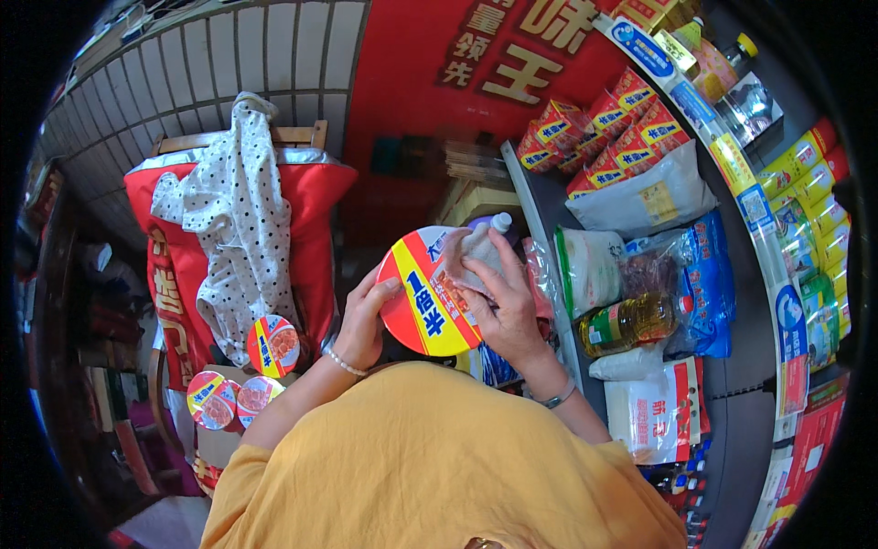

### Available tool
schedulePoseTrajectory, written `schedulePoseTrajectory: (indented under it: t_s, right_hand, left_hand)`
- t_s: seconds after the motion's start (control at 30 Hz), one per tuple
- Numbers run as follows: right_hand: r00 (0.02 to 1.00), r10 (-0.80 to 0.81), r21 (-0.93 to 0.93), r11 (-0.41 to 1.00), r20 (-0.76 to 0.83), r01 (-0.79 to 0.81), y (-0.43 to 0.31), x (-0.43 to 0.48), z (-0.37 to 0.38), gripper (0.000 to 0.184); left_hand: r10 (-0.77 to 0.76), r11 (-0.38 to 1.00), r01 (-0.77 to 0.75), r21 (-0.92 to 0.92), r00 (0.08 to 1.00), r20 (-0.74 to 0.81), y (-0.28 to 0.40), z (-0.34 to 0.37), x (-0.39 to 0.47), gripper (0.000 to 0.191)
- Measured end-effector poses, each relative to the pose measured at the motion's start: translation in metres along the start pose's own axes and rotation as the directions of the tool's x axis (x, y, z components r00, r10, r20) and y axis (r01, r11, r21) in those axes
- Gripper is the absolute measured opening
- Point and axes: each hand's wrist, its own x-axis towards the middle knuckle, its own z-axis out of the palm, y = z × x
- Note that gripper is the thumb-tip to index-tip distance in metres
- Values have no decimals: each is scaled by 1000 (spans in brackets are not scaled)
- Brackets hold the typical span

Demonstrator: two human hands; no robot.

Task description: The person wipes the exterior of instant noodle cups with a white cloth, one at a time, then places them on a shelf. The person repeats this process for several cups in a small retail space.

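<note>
An instant noodle bowl [418,309] with a red, yellow and white lid is held up in front of my chest. My left hand [365,312] grips its left side, the thumb over the rim. With my right hand [504,295] I press a greyish-pink cloth [473,257] against the right part of the lid. The bowl's underside and the fingers beneath it are hidden. A white-capped purple bottle [495,226] stands just behind the cloth.
Left, a red padded chair [312,226] bears a polka-dot cloth [254,199]; more noodle bowls [274,346] sit nearby. Right, a grey shelf [737,274] holds stacked noodle cups [634,151], bagged goods and an oil bottle [627,324]. A red wall poster [425,62] lies ahead.
</note>
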Motion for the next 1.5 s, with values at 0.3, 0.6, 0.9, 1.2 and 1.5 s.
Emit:
schedulePoseTrajectory:
  t_s: [0.3, 0.6, 0.9, 1.2, 1.5]
  right_hand:
    - [871, 402, 646, 593, 282, -482, 23, 17, 6, 42]
    - [823, 120, 663, 534, 555, -524, 20, 39, -28, 58]
    - [621, -269, 521, 811, 736, -267, 7, 94, -38, 37]
    - [726, -123, 660, 537, 677, -525, 20, 68, -18, 44]
    - [791, 536, 612, 530, 294, -587, 45, 47, -20, 25]
  left_hand:
    - [-2, 985, -8, 170, 998, 60, 18, -10, -10, 61]
    - [41, 811, -231, 538, 939, 341, 41, 1, -3, 73]
    - [40, 679, -343, 649, 900, 434, 52, 39, -12, 126]
    - [68, 735, -302, 607, 923, 378, 53, 31, -24, 124]
    - [32, 719, -261, 644, 938, 344, 55, 28, -20, 110]
